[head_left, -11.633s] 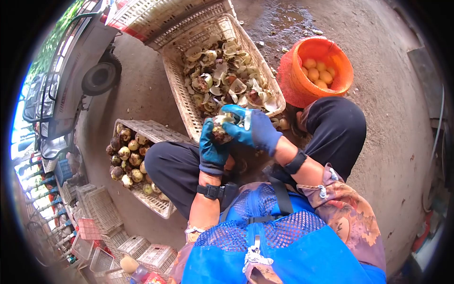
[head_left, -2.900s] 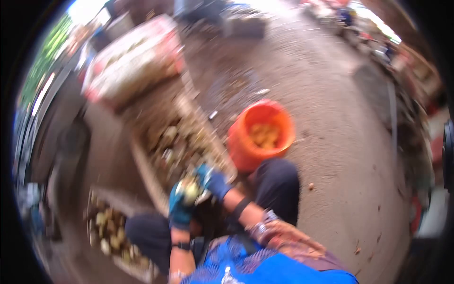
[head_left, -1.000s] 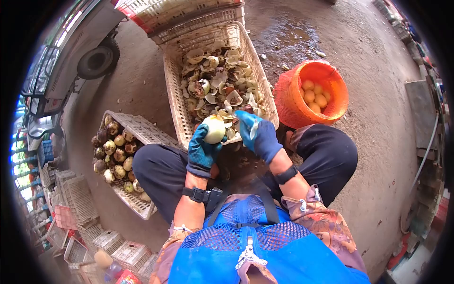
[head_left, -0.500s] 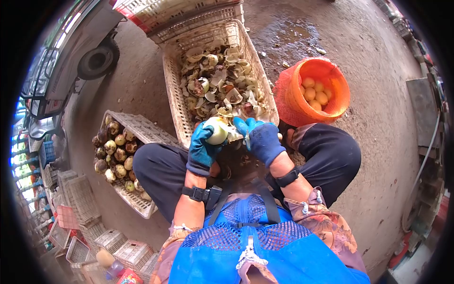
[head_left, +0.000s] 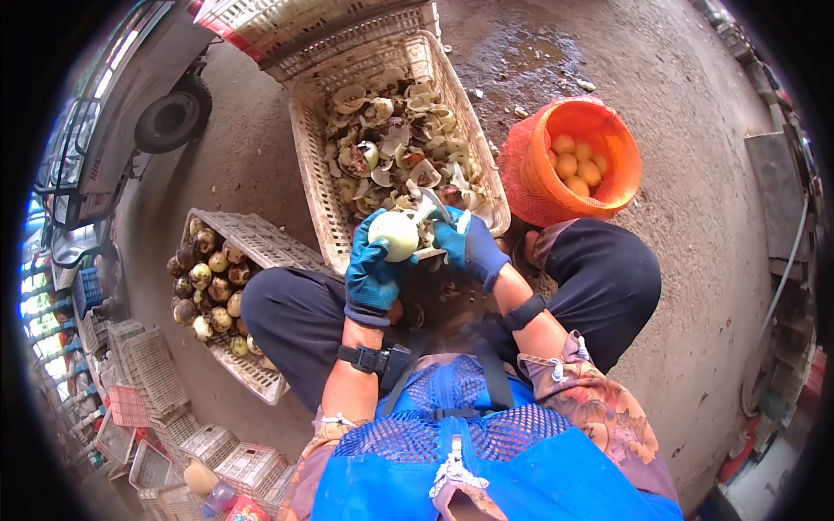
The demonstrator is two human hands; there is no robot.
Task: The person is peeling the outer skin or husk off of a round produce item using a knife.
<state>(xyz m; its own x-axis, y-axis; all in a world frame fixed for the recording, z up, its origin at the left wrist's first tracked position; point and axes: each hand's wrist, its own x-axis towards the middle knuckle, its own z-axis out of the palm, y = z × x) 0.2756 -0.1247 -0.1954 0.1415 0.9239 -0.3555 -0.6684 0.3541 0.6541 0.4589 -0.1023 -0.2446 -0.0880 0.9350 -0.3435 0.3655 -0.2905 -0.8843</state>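
A: While the fruit (head_left: pixel 393 235) sits over the peel crate (head_left: pixel 310 174), which hand has it?
B: Left hand (head_left: pixel 372 273), fingers clamped on it. Right hand (head_left: pixel 469 247) just right, fingers closed on a knife (head_left: pixel 436 207), blade touching fruit.

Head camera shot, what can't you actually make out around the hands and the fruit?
- Peeled fruit: its underside is covered by the gloved left hand.
- Blade in the right hand: the glove hides its handle; too small to name the tool.
- Crate of unpeeled fruit: its near side is hidden behind the person's left leg.
- Orange basket: only the top layer of fruit shows.
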